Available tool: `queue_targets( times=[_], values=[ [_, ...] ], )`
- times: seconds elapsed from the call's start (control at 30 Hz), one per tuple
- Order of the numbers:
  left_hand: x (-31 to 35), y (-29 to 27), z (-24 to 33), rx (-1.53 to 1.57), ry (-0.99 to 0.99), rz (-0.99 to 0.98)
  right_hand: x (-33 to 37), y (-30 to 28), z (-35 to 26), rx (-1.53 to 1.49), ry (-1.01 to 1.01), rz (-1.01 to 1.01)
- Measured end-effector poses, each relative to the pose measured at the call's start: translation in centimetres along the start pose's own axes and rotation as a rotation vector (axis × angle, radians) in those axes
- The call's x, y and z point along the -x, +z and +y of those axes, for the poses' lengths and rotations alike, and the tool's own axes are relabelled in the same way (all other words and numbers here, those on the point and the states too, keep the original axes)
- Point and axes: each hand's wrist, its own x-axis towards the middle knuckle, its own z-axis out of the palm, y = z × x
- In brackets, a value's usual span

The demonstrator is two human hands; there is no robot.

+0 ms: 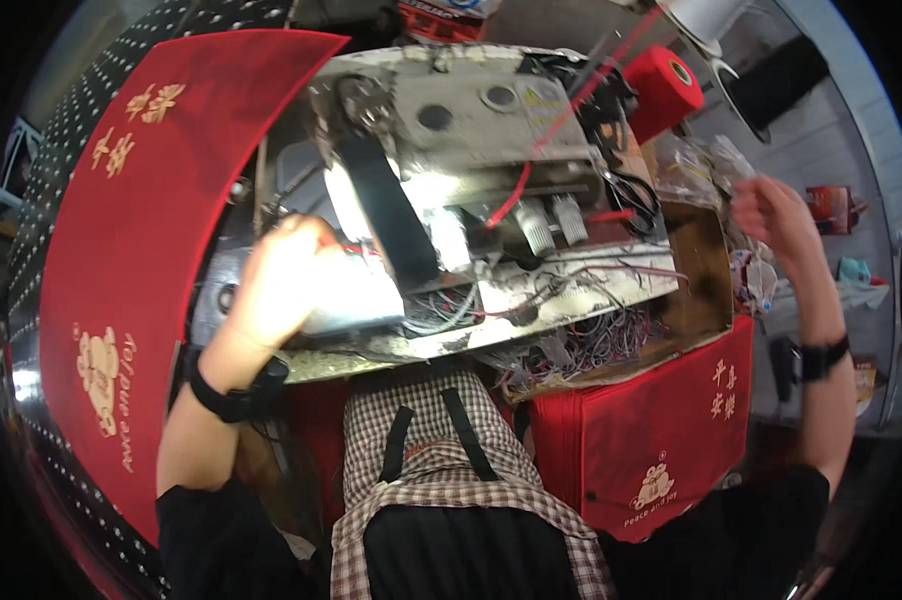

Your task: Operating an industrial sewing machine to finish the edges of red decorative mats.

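A grey industrial sewing machine (491, 115), which looks like an overlocker, stands in front of me on a stained white table (611, 290). My left hand (289, 275) is over the bright metal plate (356, 300) at the machine's left side. Its fingers are curled together, and glare hides what they hold, if anything. A short bit of red thread (359, 251) shows beside the fingertips. Off to the right, past the machine, my right hand (771, 220) is raised with its fingers curled in, near crumpled clear plastic (696, 165). Whether it pinches something cannot be made out.
A large red printed panel (151, 250) covers the left side; a stack of red pieces (661, 430) sits at lower right. Thread scraps (591, 345) fill a cardboard box (711, 270). Black-handled scissors (639, 200) lie by the machine, below a red thread cone (656, 95) and a black cone (786, 85).
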Motion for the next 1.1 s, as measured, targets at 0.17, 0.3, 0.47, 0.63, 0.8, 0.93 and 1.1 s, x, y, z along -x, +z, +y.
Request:
queue_targets(
  times=[0.17, 0.3, 0.47, 0.63, 0.8, 0.93, 1.1],
  values=[
    [-0.2, 0.3, -0.5, 0.005, 0.016, -0.029, -7.0, 10.5, 9.1, -0.221, 0.025, -0.210],
    [1.1, 0.4, -0.2, -0.046, 0.032, 0.051, -7.7, 17.4, 10.8, -0.327, 0.132, -0.227],
    [1.3, 1.3, 0.4, 0.003, -0.102, 0.063, -10.9, 19.2, 12.1, -0.520, -0.026, -0.367],
    [1.2, 1.9, -1.0, -0.159, 0.115, 0.185, -12.7, 20.3, 14.7, -0.881, -0.013, -0.463],
    [0.0, 1.3, -0.6, 0.034, -0.022, 0.208, -11.6, 19.2, 16.1, -0.977, -0.228, -0.634],
    [0.6, 1.2, -0.2, 0.162, 0.008, 0.173, -11.6, 17.8, 15.0, -0.808, 0.015, -0.250],
    [3.9, 0.1, 1.0, -0.061, 0.038, 0.093, -9.2, 15.4, 4.2, -0.710, -0.539, -0.003]
  ],
)
